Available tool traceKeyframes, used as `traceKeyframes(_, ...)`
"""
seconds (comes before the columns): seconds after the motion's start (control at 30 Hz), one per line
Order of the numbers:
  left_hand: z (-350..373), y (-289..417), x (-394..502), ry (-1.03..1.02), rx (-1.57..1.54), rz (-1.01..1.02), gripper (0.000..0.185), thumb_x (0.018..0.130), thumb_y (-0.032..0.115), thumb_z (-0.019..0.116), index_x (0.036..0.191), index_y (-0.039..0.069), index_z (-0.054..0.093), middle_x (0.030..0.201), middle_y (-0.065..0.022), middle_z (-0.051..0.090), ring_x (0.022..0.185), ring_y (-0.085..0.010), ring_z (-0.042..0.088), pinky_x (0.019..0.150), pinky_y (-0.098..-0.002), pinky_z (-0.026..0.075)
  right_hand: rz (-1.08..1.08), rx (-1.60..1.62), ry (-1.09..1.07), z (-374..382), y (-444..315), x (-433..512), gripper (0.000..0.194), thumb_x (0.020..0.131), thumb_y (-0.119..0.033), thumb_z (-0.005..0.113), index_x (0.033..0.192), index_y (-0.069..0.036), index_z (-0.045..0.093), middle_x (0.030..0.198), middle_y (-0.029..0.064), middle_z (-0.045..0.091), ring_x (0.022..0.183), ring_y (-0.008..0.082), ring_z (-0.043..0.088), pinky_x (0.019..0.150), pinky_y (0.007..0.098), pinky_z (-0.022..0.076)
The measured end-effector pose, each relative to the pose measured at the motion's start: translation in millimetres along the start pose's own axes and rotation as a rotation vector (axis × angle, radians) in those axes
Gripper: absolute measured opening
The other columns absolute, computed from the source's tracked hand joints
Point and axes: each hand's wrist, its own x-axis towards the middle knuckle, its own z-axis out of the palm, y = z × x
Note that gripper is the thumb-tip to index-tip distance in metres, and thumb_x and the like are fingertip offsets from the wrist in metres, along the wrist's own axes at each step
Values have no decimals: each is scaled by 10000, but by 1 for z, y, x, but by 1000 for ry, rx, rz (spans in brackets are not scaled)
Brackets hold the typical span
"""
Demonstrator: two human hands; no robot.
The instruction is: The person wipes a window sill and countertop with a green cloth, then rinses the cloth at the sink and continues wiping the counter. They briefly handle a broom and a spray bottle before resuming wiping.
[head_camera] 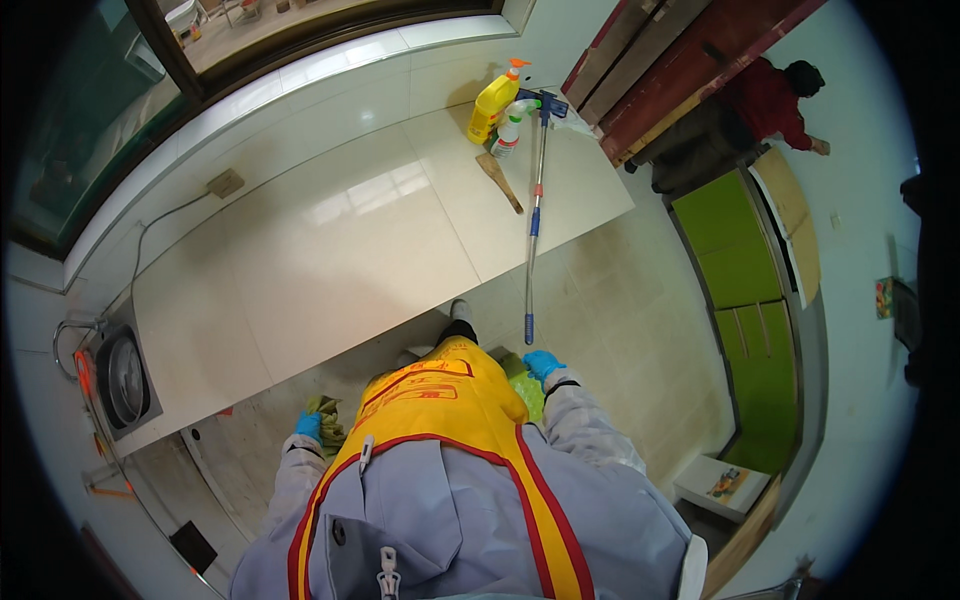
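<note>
My left hand (307, 426), in a blue glove, grips a crumpled olive-green cloth (327, 421) beside my yellow apron (427, 390). My right hand (543, 365), also gloved in blue, is at the apron's right side. Against it is a bright green item (529, 396), partly hidden by the apron; whether my fingers hold it is unclear. Just beyond that hand ends the blue grip of a telescopic-handled window squeegee (535, 221). Its head rests on the pale countertop (322, 277), and its pole projects past the front edge.
A yellow pump bottle (493, 107), a spray bottle (505, 136) and a wooden spatula (499, 182) are at the counter's far right. A sink (124, 375) is at left. Green cabinets (739, 240) line the right side. Another person (750, 112) in red is beyond the reddish door (675, 75).
</note>
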Motion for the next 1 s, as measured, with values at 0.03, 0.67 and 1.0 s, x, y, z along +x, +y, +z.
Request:
traceKeyframes(0.03, 5, 6, -8, -24, -142, -43, 348, 903, 125, 468, 1220, 10, 557, 1105, -207, 660, 898, -334, 663, 767, -411, 572, -8, -13, -11, 1, -1, 2, 299, 854, -296, 598, 909, -10, 664, 783, 118, 618, 675, 232, 586, 595, 372, 500)
traceKeyframes(0.67, -25, 19, -41, -197, -382, -65, 291, 926, 165, 482, 1152, 55, 631, 1044, -199, 669, 938, -349, 651, 849, -393, 527, -182, -440, -54, -13, 22, 41, 383, 892, -351, 543, 981, -4, 678, 874, 155, 681, 727, 273, 656, 642, 404, 490)
traceKeyframes(1.0, -33, -1, 30, 36, 719, 64, 285, 886, 144, 535, 1133, 46, 635, 962, -191, 671, 869, -353, 647, 786, -391, 532, 16, -141, -37, -17, -3, 29, 352, 853, -321, 598, 1003, -13, 677, 949, 141, 669, 784, 259, 619, 703, 406, 486)
